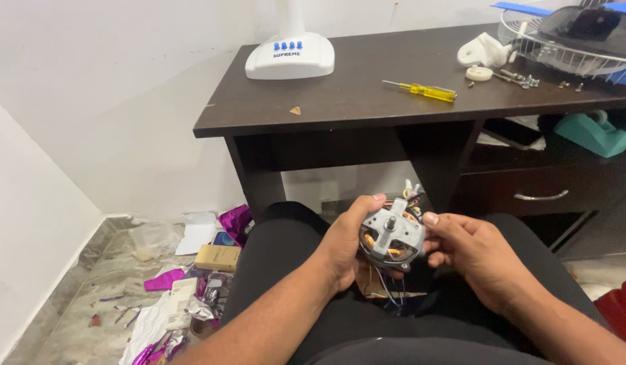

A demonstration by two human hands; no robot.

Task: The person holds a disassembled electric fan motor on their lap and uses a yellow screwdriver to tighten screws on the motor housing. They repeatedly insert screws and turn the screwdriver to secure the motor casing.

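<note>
- Both hands clasp a round grey metal fan motor [392, 236] with copper windings (wires trailing below) at lower centre: left hand [343, 247], right hand [465, 250].
- Yellow-handled screwdriver [424, 90] lies on the dark wooden desk [353, 94], upper right.

Desk: a dark wooden desk [340, 101] stood beyond the hands, against a pale wall.
Fan base: a white fan base [289, 57] with blue buttons sat up and left of the hands.
Screwdriver: a yellow-handled screwdriver [424, 90] lay above the hands, near loose screws [522, 80].
Fan guard: a wire fan guard [563, 47] rested far up and right.
Floor: purple foil scraps [165, 278] and a small cardboard box [218, 257] littered the floor left of the hands.
</note>
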